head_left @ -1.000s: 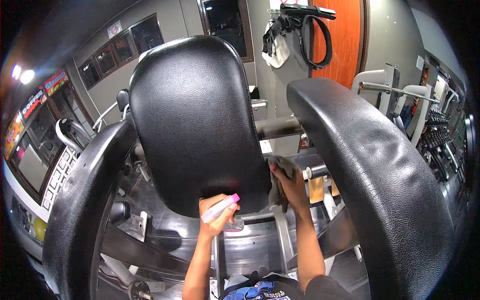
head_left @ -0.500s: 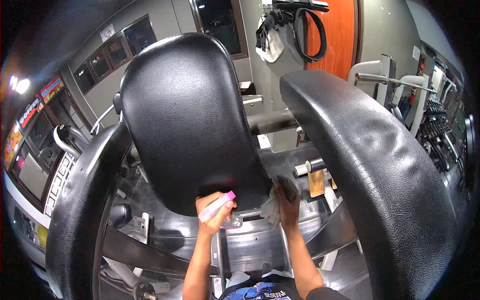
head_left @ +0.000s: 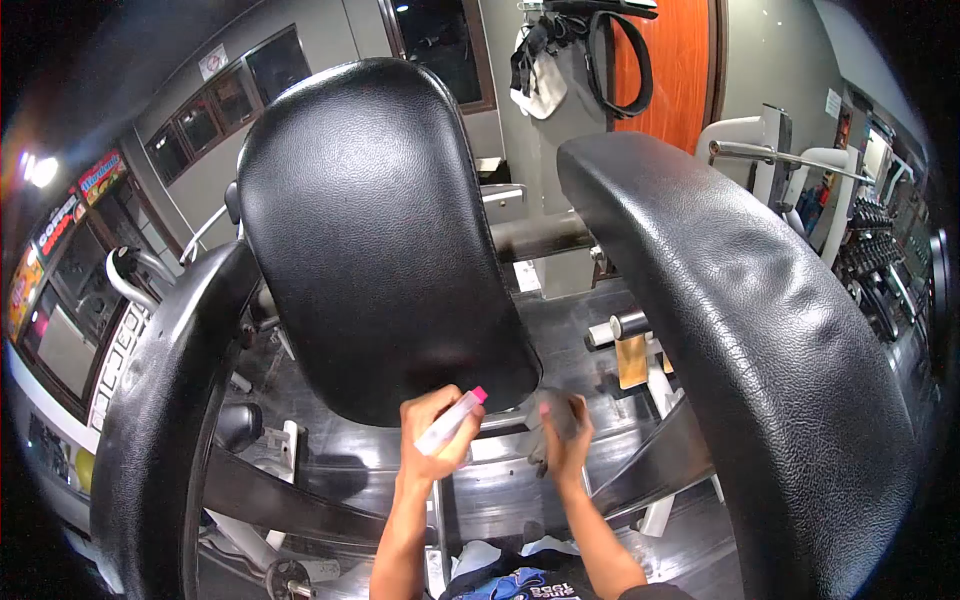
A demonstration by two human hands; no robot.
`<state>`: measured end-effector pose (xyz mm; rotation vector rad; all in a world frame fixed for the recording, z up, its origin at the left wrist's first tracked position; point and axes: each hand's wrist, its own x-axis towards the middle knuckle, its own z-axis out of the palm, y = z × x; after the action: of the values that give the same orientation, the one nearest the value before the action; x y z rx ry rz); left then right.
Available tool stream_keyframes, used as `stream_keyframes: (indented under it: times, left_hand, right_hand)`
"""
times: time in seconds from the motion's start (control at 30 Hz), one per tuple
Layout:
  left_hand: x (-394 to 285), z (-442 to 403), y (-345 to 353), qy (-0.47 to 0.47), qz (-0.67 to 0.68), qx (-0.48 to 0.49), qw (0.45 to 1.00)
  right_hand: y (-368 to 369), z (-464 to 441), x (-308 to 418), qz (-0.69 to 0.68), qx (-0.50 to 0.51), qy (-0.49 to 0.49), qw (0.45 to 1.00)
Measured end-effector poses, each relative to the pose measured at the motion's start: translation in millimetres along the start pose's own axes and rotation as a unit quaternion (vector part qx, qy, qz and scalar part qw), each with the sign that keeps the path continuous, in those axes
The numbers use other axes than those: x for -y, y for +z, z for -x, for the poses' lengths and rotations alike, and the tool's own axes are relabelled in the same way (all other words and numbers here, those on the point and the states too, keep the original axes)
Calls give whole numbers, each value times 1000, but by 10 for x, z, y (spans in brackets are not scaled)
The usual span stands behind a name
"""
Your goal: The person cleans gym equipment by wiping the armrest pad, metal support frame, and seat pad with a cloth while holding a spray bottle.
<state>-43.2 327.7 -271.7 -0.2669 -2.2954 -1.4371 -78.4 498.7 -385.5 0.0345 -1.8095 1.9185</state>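
My left hand (head_left: 436, 435) is wrapped round a clear spray bottle (head_left: 446, 426) with a pink nozzle, in front of the lower edge of a black padded backrest (head_left: 375, 220). Just right of the pad's bottom corner, my right hand (head_left: 568, 436) grips a grey cloth (head_left: 550, 420). Motion blurs the cloth a little. The backrest stands upright between two black padded arms, the left one (head_left: 165, 380) and the right one (head_left: 740, 330).
Metal frame bars run beneath the pads, over the dark floor (head_left: 345, 450). A weight machine (head_left: 780, 160) and a dumbbell rack (head_left: 870, 250) are at the right. A bag (head_left: 540, 85) and a belt (head_left: 630, 65) hang on the back wall.
My right hand with the cloth has moved down and away from the pad's right edge. My left hand keeps the bottle, its nozzle shifted slightly right. The view has shifted a little.
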Motion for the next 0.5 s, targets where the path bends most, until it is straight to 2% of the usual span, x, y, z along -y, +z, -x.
stream_keyframes:
  times: [0.03, 0.1, 0.13, 0.27, 0.33, 0.37, 0.47, 0.5]
  left_hand:
    - [-15, 13, 35, 2, -38, -10, 999]
    - [-74, 32, 48, 28, -51, -25, 998]
    - [-119, 53, 32, 6, -43, -24, 999]
    - [-115, 157, -26, -13, -38, -28, 999]
    - [-62, 234, -62, -20, -25, -36, 999]
    - [-34, 275, -74, -29, -12, -42, 999]
    - [29, 323, -87, -41, 35, -42, 998]
    - [32, 345, -104, -41, 34, -44, 998]
  right_hand:
    - [14, 3, -15, 0, 3, -1, 1000]
    - [47, 29, 7, 16, -33, -169, 985]
    - [48, -55, 110, 95, 6, -263, 960]
    - [384, -392, 511, 118, -16, -315, 942]
    - [458, -436, 590, 109, -37, -383, 916]
    - [434, -403, 550, 107, -35, -383, 917]
    - [242, -193, 46, 146, 68, -392, 906]
    - [210, -153, 22, 144, 69, -392, 906]
